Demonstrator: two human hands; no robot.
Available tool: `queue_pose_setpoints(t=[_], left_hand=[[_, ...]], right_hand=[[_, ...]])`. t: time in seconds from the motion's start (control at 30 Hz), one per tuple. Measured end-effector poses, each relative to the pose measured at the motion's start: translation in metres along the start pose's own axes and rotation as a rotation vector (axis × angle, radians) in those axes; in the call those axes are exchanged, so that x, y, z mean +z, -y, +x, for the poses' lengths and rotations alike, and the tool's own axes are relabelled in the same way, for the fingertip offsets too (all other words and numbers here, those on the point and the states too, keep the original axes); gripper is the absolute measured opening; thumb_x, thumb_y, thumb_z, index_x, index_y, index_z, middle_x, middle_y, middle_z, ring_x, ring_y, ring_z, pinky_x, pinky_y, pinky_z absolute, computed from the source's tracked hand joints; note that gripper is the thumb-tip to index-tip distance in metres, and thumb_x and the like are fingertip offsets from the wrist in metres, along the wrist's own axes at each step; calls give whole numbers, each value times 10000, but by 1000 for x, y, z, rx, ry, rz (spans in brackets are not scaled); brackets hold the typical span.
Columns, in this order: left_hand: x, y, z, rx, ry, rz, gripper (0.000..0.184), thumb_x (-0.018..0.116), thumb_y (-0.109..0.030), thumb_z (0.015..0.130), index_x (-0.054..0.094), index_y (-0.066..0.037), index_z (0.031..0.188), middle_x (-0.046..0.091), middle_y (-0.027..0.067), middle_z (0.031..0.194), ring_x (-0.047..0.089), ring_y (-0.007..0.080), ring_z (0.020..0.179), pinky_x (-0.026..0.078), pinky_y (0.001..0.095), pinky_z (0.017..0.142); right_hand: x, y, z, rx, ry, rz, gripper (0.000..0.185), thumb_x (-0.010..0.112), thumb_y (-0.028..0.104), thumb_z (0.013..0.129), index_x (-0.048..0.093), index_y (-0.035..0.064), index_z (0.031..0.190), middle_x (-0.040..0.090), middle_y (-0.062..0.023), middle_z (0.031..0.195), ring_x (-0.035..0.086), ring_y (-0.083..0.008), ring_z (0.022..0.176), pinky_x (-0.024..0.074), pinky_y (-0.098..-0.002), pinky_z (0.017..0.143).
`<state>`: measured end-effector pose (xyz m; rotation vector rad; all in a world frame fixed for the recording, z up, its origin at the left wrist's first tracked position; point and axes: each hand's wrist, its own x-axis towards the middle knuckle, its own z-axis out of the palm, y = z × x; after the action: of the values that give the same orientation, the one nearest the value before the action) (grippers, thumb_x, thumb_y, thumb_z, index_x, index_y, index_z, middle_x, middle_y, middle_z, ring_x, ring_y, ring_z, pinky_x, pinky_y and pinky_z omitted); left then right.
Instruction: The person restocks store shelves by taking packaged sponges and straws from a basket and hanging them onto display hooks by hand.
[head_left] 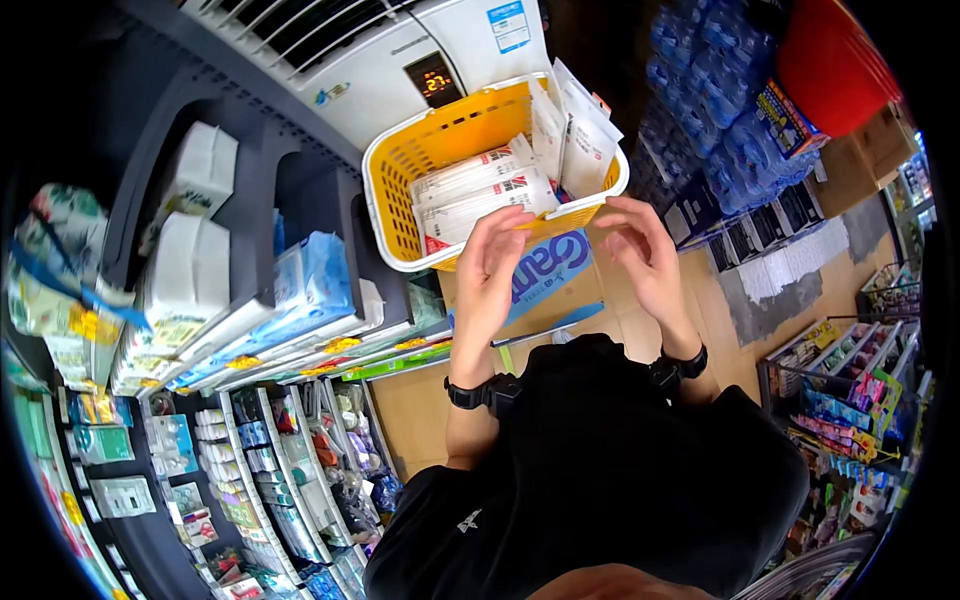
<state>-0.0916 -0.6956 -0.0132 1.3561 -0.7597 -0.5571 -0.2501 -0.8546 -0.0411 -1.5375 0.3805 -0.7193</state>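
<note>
A yellow plastic basket (425,150) with a white rim stands in front of me on a cardboard box (560,318) printed with purple letters. Several flat white packets with red print (475,185) lie stacked in it. More white packets (588,140) stand upright at its right end. At the near rim, my left hand (492,268) has loosely bent fingers over the edge, holding nothing I can see. My right hand (642,255) is by the near right corner, its fingers curved and apart from the thumb. Whether either hand touches the rim, I cannot tell.
Behind the basket is a white appliance (385,75) with a lit display. Grey shelves (255,190) with tissue packs run along the left. Wrapped water bottles (715,100) and a red tub (835,65) are at the back right. A goods rack (845,390) stands right.
</note>
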Motion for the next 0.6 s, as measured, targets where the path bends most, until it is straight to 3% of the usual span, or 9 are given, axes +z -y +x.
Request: queue_pose_setpoints(t=[0.27, 0.33, 0.47, 0.53, 0.6], left_hand=[[16, 22, 46, -26, 14, 54, 297, 599, -182, 1030, 594, -46, 1293, 688, 101, 1197, 632, 186, 1118, 475, 332, 994], [18, 23, 52, -40, 6, 68, 295, 599, -183, 1029, 597, -46, 1291, 690, 99, 1198, 635, 182, 1111, 478, 330, 990], [19, 25, 61, -98, -21, 60, 290, 601, -177, 1028, 602, -42, 1284, 691, 94, 1210, 639, 168, 1101, 481, 320, 985], [16, 26, 64, -99, -22, 66, 285, 599, -174, 1029, 603, -40, 1280, 691, 92, 1214, 638, 166, 1102, 481, 319, 984], [13, 30, 65, -101, -22, 71, 280, 598, -171, 1029, 604, -38, 1276, 691, 90, 1218, 637, 163, 1103, 481, 318, 984]], right_hand=[[-15, -33, 56, -12, -43, -118, 433, 591, 29, 943, 522, 13, 1370, 665, -128, 1214, 661, -218, 1089, 519, -335, 960], [-13, -37, 70, -1, 17, -293, 516, 588, 41, 954, 470, 58, 1456, 590, -139, 1376, 588, -248, 1251, 475, -357, 1036], [1, -31, 96, 96, 43, -270, 561, 593, 57, 949, 445, 104, 1488, 510, -172, 1480, 557, -302, 1302, 473, -399, 1063], [5, -43, 110, -82, 45, -327, 576, 590, 78, 941, 420, 94, 1492, 406, -256, 1528, 491, -396, 1355, 467, -402, 1062], [9, -49, 120, -68, 41, -327, 585, 578, 64, 936, 414, 92, 1497, 367, -260, 1555, 447, -412, 1384, 432, -412, 1099]])
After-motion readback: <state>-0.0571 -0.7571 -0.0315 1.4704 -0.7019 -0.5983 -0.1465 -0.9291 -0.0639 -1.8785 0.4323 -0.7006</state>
